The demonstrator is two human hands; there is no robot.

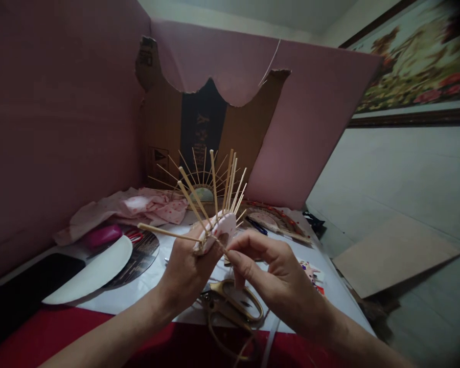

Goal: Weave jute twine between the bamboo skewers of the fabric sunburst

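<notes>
My left hand (189, 266) grips a small pale semicircular piece (223, 229) with light wooden sticks (214, 179) fanning out from its curved edge. Twisted twine (216, 242) runs along that edge between the sticks. Between thumb and forefinger, my right hand (270, 260) pinches the twine just right of the piece. Below both hands lie large scissors (233, 301) with brass-coloured handles, their blades partly hidden. A loose strand hangs down past the handles.
Behind stands a finished-looking stick fan (202, 194) against cut cardboard (161, 122). At left are a white half-disc (95, 271), a black flat object (42, 271), a magenta item (104, 235) and pink dotted cloth (130, 204). A beaded fan (276, 220) and blue pen (257, 225) lie right.
</notes>
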